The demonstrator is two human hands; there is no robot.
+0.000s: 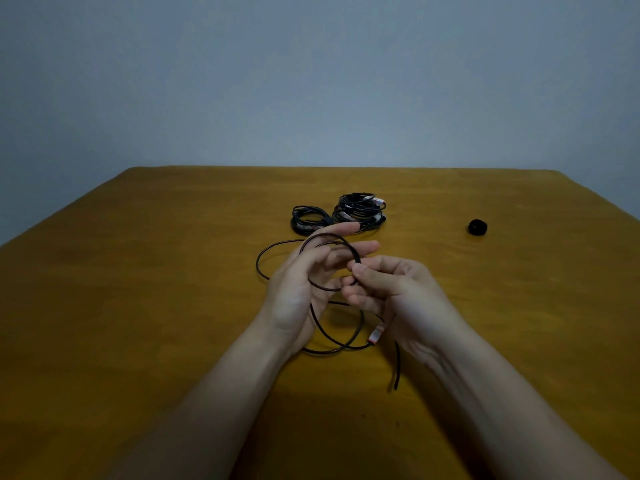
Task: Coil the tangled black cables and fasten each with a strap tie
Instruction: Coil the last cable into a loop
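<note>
A thin black cable [332, 342] lies partly looped on the wooden table [138, 306] in front of me. My left hand [304, 282] is held palm up with its fingers stretched out, and one loop of the cable runs around those fingers. My right hand [388, 289] pinches the same loop between thumb and forefinger close to the left fingertips. Below the hands the cable's white and red plug [376, 333] rests on the table, and a loose end [396, 372] trails toward me.
Two bundles of coiled black cable sit farther back: a small coil [310, 220] and a larger pile [360, 211] with white and red plugs. A black roll of strap tie [478, 227] stands at the right. A plain wall rises behind the table's far edge.
</note>
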